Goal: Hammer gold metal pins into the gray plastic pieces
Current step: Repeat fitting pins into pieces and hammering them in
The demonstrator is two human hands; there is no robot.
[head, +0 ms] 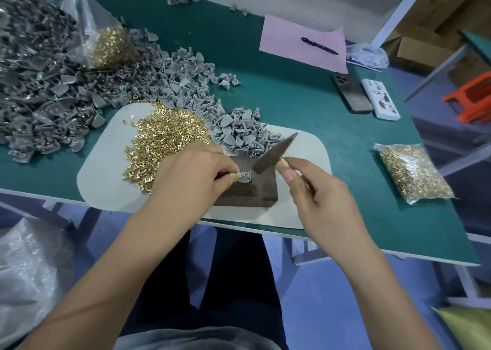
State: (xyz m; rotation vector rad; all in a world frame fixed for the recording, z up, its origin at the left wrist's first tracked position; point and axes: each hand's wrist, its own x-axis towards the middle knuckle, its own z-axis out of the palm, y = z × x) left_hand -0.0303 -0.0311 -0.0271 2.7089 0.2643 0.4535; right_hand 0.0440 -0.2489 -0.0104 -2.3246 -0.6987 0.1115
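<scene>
So the left hand (pixel 194 174) was pinching one gray plastic piece (pixel 244 177) on a dark, rusty-looking metal plate (pixel 247 193), a shiny gold pin (pixel 243 175) poking out of it. The right hand (pixel 316 198) gripped a flat, dull metal hammer (pixel 273 154) by its pale wooden handle, tilted just above. Loose gold pins (pixel 162 137) lay heaped on a smooth white mat (pixel 103 174), beside curved, matte gray pieces (pixel 239 134).

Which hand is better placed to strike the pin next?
Right. The right hand already grips the striking tool, raised just above the piece. The left hand is busy pinching that piece, its pin seated, on the metal block.
</scene>
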